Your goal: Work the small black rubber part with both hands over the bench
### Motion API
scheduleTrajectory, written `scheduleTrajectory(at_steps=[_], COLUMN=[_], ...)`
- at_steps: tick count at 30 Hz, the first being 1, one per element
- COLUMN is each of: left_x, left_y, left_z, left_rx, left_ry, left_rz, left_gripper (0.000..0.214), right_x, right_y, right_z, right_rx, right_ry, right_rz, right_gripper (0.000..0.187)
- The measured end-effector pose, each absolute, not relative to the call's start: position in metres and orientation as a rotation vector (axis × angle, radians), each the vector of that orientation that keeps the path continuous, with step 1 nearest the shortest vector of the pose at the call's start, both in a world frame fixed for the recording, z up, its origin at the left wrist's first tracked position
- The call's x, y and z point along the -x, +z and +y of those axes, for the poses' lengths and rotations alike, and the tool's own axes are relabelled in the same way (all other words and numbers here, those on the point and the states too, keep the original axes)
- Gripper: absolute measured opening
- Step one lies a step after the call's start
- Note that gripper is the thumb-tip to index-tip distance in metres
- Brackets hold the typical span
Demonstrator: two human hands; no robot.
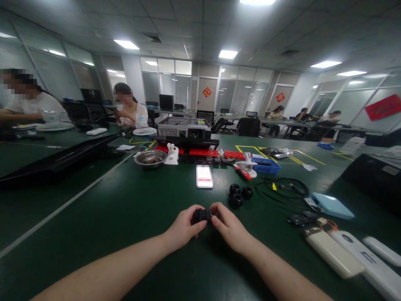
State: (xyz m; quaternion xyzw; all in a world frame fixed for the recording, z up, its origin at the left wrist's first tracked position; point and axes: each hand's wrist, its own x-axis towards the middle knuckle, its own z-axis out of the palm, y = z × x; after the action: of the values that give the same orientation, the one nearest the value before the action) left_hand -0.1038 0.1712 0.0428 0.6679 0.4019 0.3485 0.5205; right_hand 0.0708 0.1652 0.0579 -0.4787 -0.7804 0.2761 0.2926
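Observation:
Between my two hands, just above the green table, is a small black cylindrical part point(203, 215) with a ribbed or stepped surface; its exact kind is too small to tell. My left hand point(183, 223) wraps thumb and fingers round its left end. My right hand point(230, 228) pinches at its right end, partly hiding it. Beyond my right hand, several black ring-shaped pieces point(236, 200) like small wheels sit close together on the table. Straight ahead lies a white phone-sized card or screen point(204, 176), its content blurred.
Farther back are a metal bowl point(151, 159) of small parts, a red-handled tool point(243, 173), a blue bin point(266, 165) and an opened metal chassis point(184, 127). Black cables point(282, 187), a light-blue box point(333, 205) and a cream power bank point(333, 253) lie right. Several people sit beyond.

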Motion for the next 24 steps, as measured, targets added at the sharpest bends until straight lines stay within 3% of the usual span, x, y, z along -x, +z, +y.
scheduleTrajectory(at_steps=[6, 12, 18, 24], left_x=[0.105, 0.103, 0.104, 0.105], left_y=[0.051, 0.041, 0.036, 0.035], left_z=[0.168, 0.172, 0.176, 0.182], left_rx=[-1.753, -1.502, -1.475, -1.451], left_ry=[0.828, 0.749, 0.758, 0.727], left_rz=[0.973, 0.947, 0.919, 0.949], left_gripper=[0.032, 0.038, 0.036, 0.039], right_x=[-0.071, -0.072, -0.073, -0.07], right_y=[0.05, 0.055, 0.062, 0.062], right_z=[0.174, 0.175, 0.171, 0.163], right_rx=[1.243, 1.266, 1.244, 1.226], right_ry=[1.025, 0.877, 0.809, 0.703], right_rz=[-2.001, -2.096, -2.133, -2.152], right_gripper=[0.045, 0.034, 0.012, 0.03])
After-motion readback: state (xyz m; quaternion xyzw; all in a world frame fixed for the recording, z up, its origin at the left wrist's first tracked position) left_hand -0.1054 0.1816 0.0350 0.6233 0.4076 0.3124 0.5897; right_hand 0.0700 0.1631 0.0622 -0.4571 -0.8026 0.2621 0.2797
